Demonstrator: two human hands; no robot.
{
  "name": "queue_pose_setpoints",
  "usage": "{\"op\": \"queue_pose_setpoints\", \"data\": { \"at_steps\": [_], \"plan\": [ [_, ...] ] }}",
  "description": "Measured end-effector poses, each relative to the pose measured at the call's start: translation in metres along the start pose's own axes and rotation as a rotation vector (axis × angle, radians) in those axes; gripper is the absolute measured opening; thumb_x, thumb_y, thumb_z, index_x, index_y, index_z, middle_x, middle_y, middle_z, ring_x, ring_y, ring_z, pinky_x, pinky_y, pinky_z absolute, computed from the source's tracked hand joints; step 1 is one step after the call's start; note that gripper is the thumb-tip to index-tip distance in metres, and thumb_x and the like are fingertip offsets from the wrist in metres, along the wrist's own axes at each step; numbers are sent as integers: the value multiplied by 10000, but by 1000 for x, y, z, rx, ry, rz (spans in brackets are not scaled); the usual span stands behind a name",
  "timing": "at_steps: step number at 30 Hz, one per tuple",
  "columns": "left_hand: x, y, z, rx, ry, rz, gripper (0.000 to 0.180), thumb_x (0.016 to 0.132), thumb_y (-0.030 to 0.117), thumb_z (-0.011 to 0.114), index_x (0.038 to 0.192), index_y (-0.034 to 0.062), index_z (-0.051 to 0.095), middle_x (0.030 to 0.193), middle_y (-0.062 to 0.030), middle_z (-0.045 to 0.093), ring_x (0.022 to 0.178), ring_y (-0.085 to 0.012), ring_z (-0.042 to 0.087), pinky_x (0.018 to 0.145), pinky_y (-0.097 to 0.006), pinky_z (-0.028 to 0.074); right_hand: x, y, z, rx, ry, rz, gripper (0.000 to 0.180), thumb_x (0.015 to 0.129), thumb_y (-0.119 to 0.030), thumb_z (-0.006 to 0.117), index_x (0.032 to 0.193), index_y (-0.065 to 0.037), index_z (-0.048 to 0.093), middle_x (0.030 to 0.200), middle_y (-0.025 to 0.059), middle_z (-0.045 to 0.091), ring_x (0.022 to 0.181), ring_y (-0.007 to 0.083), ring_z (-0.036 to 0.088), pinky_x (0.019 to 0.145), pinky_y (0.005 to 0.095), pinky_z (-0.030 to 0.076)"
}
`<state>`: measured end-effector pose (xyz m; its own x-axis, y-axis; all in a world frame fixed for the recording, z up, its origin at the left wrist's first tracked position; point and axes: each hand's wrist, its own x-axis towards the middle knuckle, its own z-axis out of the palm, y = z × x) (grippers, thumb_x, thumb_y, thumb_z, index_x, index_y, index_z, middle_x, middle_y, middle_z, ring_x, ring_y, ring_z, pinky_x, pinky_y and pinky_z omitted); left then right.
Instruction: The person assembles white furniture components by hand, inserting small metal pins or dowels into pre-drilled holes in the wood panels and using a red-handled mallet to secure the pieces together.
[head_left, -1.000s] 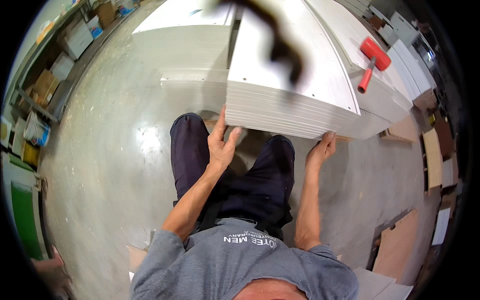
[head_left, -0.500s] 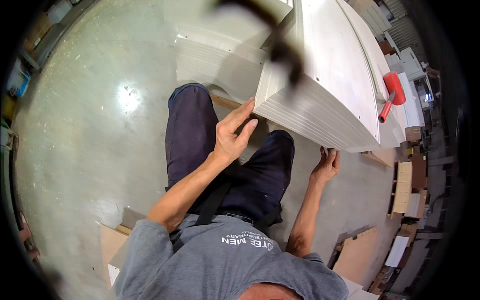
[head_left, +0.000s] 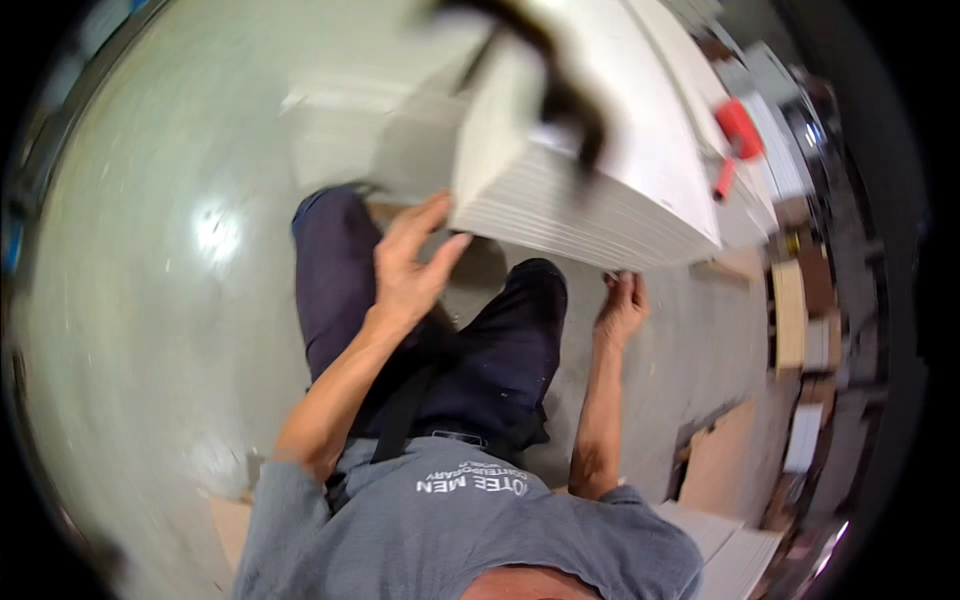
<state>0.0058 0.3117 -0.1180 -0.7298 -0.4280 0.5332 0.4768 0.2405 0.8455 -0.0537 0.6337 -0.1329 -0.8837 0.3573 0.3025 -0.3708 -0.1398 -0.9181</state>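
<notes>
A thick stack of white boards (head_left: 620, 205) rises in front of my knees, its layered edges facing me. My left hand (head_left: 408, 270) is at the stack's near left corner, fingers stretched along the side and thumb apart near the front edge. At the bottom edge, toward the near right corner, my right hand (head_left: 622, 308) has its fingers curled up and pressed together against the lowest board. The right fingertips are partly hidden by that edge. A red mallet (head_left: 738, 130) lies at the right side of the stack, head away from me.
Another pale stack (head_left: 340, 130) stands beyond my left knee. Brown wooden panels (head_left: 715, 455) and white boards (head_left: 735, 560) lie on the floor at lower right. Boxes and boards line the right side. A blurred dark object (head_left: 560, 90) crosses the view close up.
The whole view has shifted and blurred, with the stack and both hands now further left in it. Both hands keep their places at the stack's edges.
</notes>
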Motion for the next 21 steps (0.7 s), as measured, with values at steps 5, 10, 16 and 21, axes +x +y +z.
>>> {"op": "queue_pose_setpoints", "data": {
  "at_steps": [5, 10, 16, 21],
  "plan": [
    [19, 3, -7, 177, -146, 32, 456, 782, 55, 755, 1216, -14, 635, 1220, -181, 647, 1054, -284, 633, 891, -340, 509, 23, 44, -10, 390, -98, 78, 242, 886, -66, 676, 1105, 37, 659, 878, 45, 637, 782, 141, 584, 802, 390, 529],
    [21, -2, -8, 249, -220, -71, 236, 829, 44, 730, 1034, -50, 662, 959, -116, 678, 799, -140, 608, 751, -236, 469, 17, 36, 9, 603, -108, 58, 319, 893, -90, 675, 1176, 53, 639, 1114, 109, 653, 980, 212, 635, 838, 387, 536],
    [20, 14, 6, 282, -293, -31, 185, 904, 85, 678, 1043, -37, 683, 882, -33, 670, 801, -91, 567, 736, -232, 453, 16, 46, -6, 793, -182, 112, 350, 896, -76, 667, 1217, 55, 619, 1138, 117, 661, 980, 200, 642, 840, 336, 550],
    [30, 0, -22, 504, -389, -15, 196, 913, 125, 682, 1031, -32, 688, 864, -34, 680, 763, -89, 564, 702, -230, 455, 1, 52, -2, 689, -140, 98, 390, 863, -42, 698, 1234, 46, 617, 1109, 91, 666, 944, 138, 622, 820, 253, 524]
  ]
}}
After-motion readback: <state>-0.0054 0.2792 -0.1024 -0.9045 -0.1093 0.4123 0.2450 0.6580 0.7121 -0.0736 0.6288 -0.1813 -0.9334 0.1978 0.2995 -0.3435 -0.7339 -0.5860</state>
